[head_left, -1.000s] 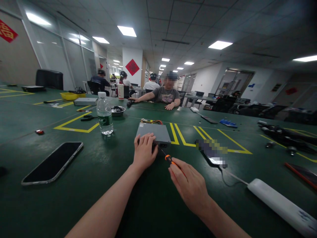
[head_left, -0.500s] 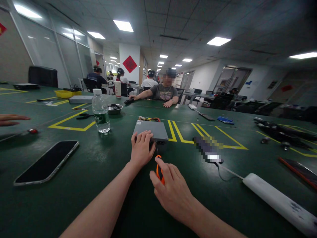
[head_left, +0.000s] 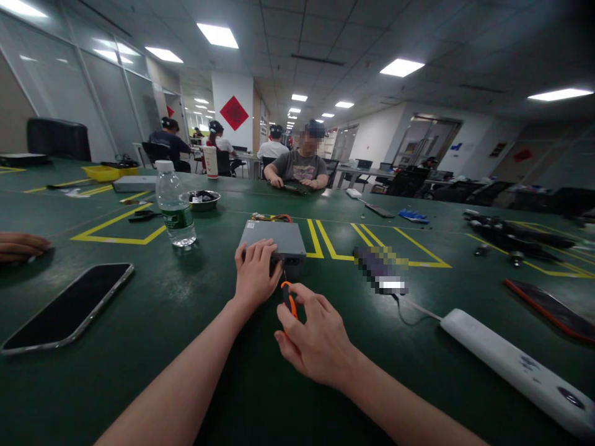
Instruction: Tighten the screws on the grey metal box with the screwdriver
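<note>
A grey computer power supply (head_left: pixel 274 232) lies on the green table, its colored cables at the far side and its socket side facing me. My left hand (head_left: pixel 255 272) grips its near left corner, fingers over the top and thumb at the near side. In my right hand (head_left: pixel 316 331) is a screwdriver (head_left: pixel 289 298) with an orange and black handle. Its thin shaft points away from me to the power supply's near side, close to my left thumb. Whether the tip sits in a screw is too small to tell.
A water bottle (head_left: pixel 174 207) and metal bowl (head_left: pixel 201 199) stand left of the power supply. A phone (head_left: pixel 69 303) lies near left, beside another person's hand (head_left: pixel 21 246). To the right are a pixelated phone (head_left: pixel 379 269) and a white power strip (head_left: pixel 506 365). A person (head_left: pixel 302 164) sits opposite.
The view has shifted slightly right. My right fingers have changed position on the screwdriver handle. The person opposite has drawn an outstretched arm in, and the hand at the left has lowered toward the table.
</note>
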{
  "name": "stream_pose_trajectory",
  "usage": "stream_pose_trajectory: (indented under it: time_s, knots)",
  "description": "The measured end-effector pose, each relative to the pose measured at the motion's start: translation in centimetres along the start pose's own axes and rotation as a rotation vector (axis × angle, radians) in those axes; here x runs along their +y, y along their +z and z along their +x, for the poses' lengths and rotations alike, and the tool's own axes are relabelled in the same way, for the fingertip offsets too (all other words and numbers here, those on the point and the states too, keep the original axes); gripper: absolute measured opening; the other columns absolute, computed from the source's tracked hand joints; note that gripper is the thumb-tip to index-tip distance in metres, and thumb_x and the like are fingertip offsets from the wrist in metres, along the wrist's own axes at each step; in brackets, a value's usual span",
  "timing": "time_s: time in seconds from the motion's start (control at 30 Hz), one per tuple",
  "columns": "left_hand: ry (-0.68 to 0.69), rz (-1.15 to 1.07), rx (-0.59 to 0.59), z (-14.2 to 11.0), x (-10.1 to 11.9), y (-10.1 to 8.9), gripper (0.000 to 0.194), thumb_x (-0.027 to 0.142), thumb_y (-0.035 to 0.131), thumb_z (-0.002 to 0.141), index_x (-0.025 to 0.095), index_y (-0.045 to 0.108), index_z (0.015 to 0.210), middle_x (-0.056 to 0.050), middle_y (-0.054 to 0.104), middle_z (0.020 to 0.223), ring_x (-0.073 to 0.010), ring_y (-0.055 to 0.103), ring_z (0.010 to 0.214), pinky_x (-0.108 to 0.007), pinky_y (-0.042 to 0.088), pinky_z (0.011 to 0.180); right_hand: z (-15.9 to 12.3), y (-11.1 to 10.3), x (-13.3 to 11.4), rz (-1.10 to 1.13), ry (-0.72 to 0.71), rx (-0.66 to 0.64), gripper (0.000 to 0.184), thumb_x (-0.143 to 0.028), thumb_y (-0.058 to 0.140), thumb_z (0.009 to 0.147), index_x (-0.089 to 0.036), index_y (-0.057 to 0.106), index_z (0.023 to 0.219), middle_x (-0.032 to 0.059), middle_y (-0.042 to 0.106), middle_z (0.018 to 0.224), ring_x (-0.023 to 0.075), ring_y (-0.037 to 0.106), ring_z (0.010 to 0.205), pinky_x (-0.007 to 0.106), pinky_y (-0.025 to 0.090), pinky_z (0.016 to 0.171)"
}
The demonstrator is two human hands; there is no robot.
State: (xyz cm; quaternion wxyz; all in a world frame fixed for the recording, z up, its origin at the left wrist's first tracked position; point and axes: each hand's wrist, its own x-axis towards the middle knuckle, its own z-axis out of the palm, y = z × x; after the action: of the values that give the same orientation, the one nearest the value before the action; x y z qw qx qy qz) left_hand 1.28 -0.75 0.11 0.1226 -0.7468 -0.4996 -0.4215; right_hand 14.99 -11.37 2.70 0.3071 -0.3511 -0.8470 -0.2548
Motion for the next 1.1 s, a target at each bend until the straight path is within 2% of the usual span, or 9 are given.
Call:
stream_pose_trajectory:
  time_s: [0.1,0.2,0.3,0.47,0.57,0.73,0.87,0.97,1.1]
  knots:
    - [0.005,-0.008,0.003,0.0,0.0,0.0,0.026,0.028,0.048,0.081,0.024,0.051,0.106,-0.005,0.056,0.121,-0.0224,0.045,0.116,-0.045,0.016,0.105,0.2,-0.3,-0.2,0.044,-0.05,0.004,0.028,-0.023,0.037,0.087,-0.015,0.054,0.107,0.0197,0.053,0.108,0.024,0.056,0.095,0.035,0.048,0.072]
    - [0.005,-0.014,0.007,0.0,0.0,0.0,0.027,0.027,0.048,0.08,0.024,0.051,0.106,-0.006,0.056,0.121,-0.023,0.045,0.116,-0.046,0.017,0.105,0.1,-0.2,-0.2,0.101,-0.097,0.021,0.022,-0.022,0.041,0.088,-0.017,0.057,0.102,0.0146,0.057,0.105,0.0182,0.058,0.082,0.032,0.048,0.07]
    - [0.005,-0.009,0.004,0.0,-0.1,0.0,0.027,0.027,0.049,0.08,0.023,0.051,0.106,-0.006,0.055,0.121,-0.0234,0.045,0.116,-0.046,0.017,0.105,0.0,-0.1,-0.1,0.233,-0.021,0.006,0.019,-0.029,0.045,0.089,-0.017,0.059,0.094,0.0116,0.058,0.1,0.0162,0.058,0.079,0.028,0.048,0.068]
    - [0.006,-0.006,0.006,0.0,-0.1,0.0,0.026,0.028,0.049,0.08,0.023,0.051,0.106,-0.006,0.056,0.12,-0.023,0.045,0.115,-0.046,0.017,0.104,0.0,-0.6,-0.1,0.465,0.071,-0.019,0.027,-0.028,0.041,0.086,-0.011,0.054,0.103,0.017,0.053,0.107,0.0182,0.058,0.088,0.029,0.05,0.071]
    - [0.003,-0.008,0.009,0.1,0.0,0.0,0.027,0.027,0.05,0.08,0.024,0.051,0.106,-0.006,0.056,0.121,-0.0233,0.045,0.115,-0.046,0.017,0.105,0.0,-0.6,0.1,0.438,0.017,0.014,0.025,-0.023,0.041,0.087,-0.011,0.05,0.106,0.0178,0.054,0.11,0.0203,0.057,0.097,0.031,0.05,0.076]
    - [0.007,-0.008,0.011,0.1,-0.1,0.0,0.027,0.027,0.05,0.08,0.024,0.051,0.106,-0.006,0.056,0.12,-0.0233,0.045,0.115,-0.047,0.018,0.104,-0.3,0.0,0.6,0.447,0.017,0.085,0.021,-0.027,0.045,0.088,-0.013,0.042,0.104,0.0173,0.057,0.111,0.019,0.059,0.098,0.03,0.051,0.077]
    - [0.008,-0.01,0.013,0.1,-0.1,0.0,0.026,0.027,0.049,0.08,0.024,0.051,0.106,-0.005,0.056,0.12,-0.0231,0.045,0.115,-0.046,0.019,0.104,-0.2,-0.2,0.3,0.491,0.039,-0.008,0.028,-0.033,0.043,0.089,-0.014,0.043,0.109,0.0163,0.055,0.113,0.0198,0.057,0.102,0.031,0.05,0.08]
    - [0.01,-0.008,0.012,0.1,-0.2,0.0,0.026,0.027,0.049,0.08,0.024,0.05,0.106,-0.005,0.056,0.12,-0.0231,0.045,0.115,-0.046,0.019,0.104,-0.2,-0.5,0.4,0.465,0.007,-0.077,0.029,-0.027,0.037,0.09,-0.016,0.044,0.117,0.0169,0.05,0.117,0.0199,0.057,0.1,0.032,0.051,0.076]
    - [0.004,-0.009,0.007,0.0,-0.2,0.1,0.026,0.027,0.049,0.081,0.024,0.05,0.106,-0.005,0.056,0.121,-0.0219,0.045,0.116,-0.045,0.017,0.105,-0.5,-0.2,0.8,0.425,0.011,0.039,0.022,-0.023,0.044,0.087,-0.016,0.046,0.109,0.0162,0.052,0.113,0.02,0.057,0.098,0.032,0.051,0.076]
